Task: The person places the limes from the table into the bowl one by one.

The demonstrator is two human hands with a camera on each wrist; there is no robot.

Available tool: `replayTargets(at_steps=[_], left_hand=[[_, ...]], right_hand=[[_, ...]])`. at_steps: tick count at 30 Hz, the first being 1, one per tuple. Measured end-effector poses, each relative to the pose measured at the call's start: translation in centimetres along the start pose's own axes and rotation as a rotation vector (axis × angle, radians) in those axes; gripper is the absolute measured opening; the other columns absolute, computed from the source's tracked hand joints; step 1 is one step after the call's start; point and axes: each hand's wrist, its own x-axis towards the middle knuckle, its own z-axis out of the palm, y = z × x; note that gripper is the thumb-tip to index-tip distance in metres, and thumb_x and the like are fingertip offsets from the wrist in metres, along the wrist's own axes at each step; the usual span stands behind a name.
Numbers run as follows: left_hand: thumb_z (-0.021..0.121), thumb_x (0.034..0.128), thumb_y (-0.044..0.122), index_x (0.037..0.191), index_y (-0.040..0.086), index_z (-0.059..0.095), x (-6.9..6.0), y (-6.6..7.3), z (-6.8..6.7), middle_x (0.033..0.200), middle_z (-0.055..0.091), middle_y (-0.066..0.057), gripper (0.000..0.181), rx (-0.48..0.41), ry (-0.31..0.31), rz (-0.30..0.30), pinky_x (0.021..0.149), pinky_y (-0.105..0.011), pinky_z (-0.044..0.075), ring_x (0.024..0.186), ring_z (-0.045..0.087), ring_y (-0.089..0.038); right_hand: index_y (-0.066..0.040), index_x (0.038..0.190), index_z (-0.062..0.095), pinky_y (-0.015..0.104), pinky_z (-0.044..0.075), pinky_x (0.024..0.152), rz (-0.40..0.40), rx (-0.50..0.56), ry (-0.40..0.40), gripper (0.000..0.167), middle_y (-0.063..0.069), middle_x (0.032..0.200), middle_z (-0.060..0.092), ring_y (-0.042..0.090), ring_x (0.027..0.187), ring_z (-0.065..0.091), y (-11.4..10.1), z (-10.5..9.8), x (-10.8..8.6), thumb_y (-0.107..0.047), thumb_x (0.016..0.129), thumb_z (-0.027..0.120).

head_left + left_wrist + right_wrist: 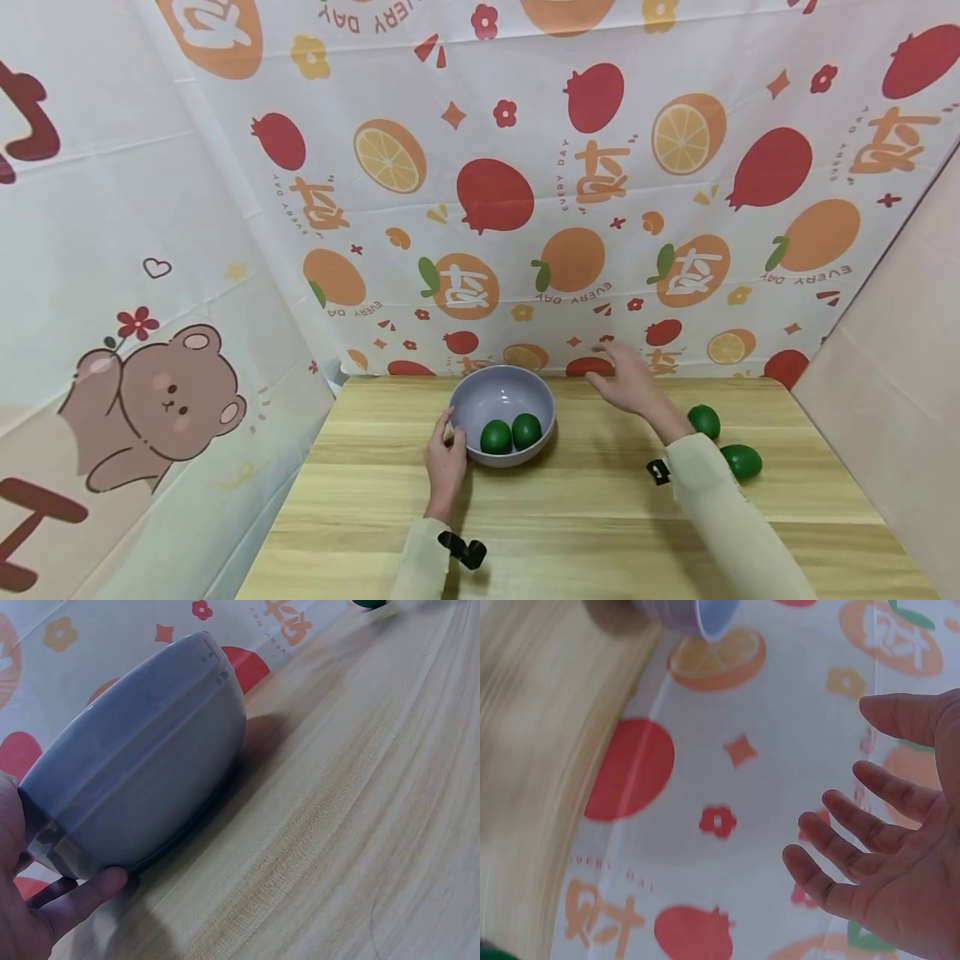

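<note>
A grey-lavender bowl [501, 383] stands near the table's back edge, with two green limes [496, 437] inside at its near side. My left hand [446, 462] holds the bowl at its left side, thumb near the rim and fingers against the outer wall; the left wrist view shows the bowl's outside [150, 757] and a finger near its base. To the right of the bowl, my right hand [628, 382] is raised in the air, holding nothing. Its fingers look spread and slightly bent in the right wrist view. Two more limes [741, 462] lie beside the right forearm, partly hidden by it.
The wooden table [570, 517] meets a fruit-patterned cloth [495, 125] at its back edge. A bear-printed cloth [165, 408] hangs on the left and a plain pale panel [892, 333] on the right. Each wrist carries a black mount [462, 550].
</note>
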Motion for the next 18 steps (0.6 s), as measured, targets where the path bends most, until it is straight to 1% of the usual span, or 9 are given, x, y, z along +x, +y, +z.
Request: replayTargets(at_steps=[5,7,8,11,14,18], left_hand=[[0.053,0.1010,0.017,0.145,0.022,0.058,0.1,0.0,0.1,0.145,0.058,-0.020,0.044,0.006,0.003,0.006,0.052,-0.022,0.052,0.097,0.069,-0.030],[0.053,0.1013,0.018,0.145,0.023,0.058,0.2,0.0,0.1,0.146,0.057,-0.019,0.044,0.009,-0.002,0.004,0.053,-0.022,0.052,0.099,0.068,-0.030],[0.053,0.1015,0.018,0.145,0.023,0.058,0.2,0.0,0.1,0.147,0.057,-0.019,0.044,0.009,-0.005,0.004,0.053,-0.022,0.052,0.099,0.068,-0.030],[0.054,0.1016,0.019,0.145,0.025,0.057,0.2,-0.1,0.1,0.146,0.058,-0.018,0.044,0.010,-0.007,-0.003,0.054,-0.022,0.053,0.099,0.068,-0.029],[0.054,0.1013,0.019,0.145,0.025,0.058,0.2,-0.1,0.1,0.145,0.058,-0.018,0.044,0.009,-0.001,-0.003,0.053,-0.023,0.053,0.097,0.069,-0.030],[0.054,0.1013,0.019,0.145,0.025,0.058,0.2,-0.1,0.1,0.146,0.058,-0.017,0.044,0.009,-0.001,-0.011,0.054,-0.023,0.053,0.099,0.068,-0.029]], right_hand=[[0.001,0.140,0.055,0.066,0.042,0.107,0.031,-0.007,0.021,0.053,0.026,0.145,0.054,0.047,0.135,0.048,1.5,-2.2,-0.9,-0.024,0.095,0.068],[0.000,0.141,0.054,0.066,0.044,0.104,0.045,-0.022,0.024,0.054,0.026,0.144,0.054,0.047,0.128,0.053,2.2,-2.9,-1.3,-0.024,0.095,0.068],[0.001,0.141,0.053,0.066,0.043,0.105,0.050,-0.023,0.026,0.054,0.027,0.143,0.053,0.047,0.127,0.053,2.6,-3.2,-1.5,-0.024,0.095,0.068],[0.001,0.142,0.052,0.065,0.043,0.105,0.060,-0.045,0.029,0.054,0.027,0.143,0.053,0.047,0.126,0.053,3.9,-3.9,-2.1,-0.024,0.096,0.067],[0.003,0.142,0.051,0.065,0.041,0.108,0.067,-0.051,0.026,0.054,0.028,0.143,0.053,0.048,0.132,0.048,5.1,-4.4,-2.6,-0.022,0.096,0.066],[0.003,0.142,0.051,0.067,0.042,0.106,0.086,-0.058,0.015,0.055,0.030,0.141,0.054,0.050,0.132,0.047,6.8,-5.0,-3.4,-0.020,0.095,0.067]])
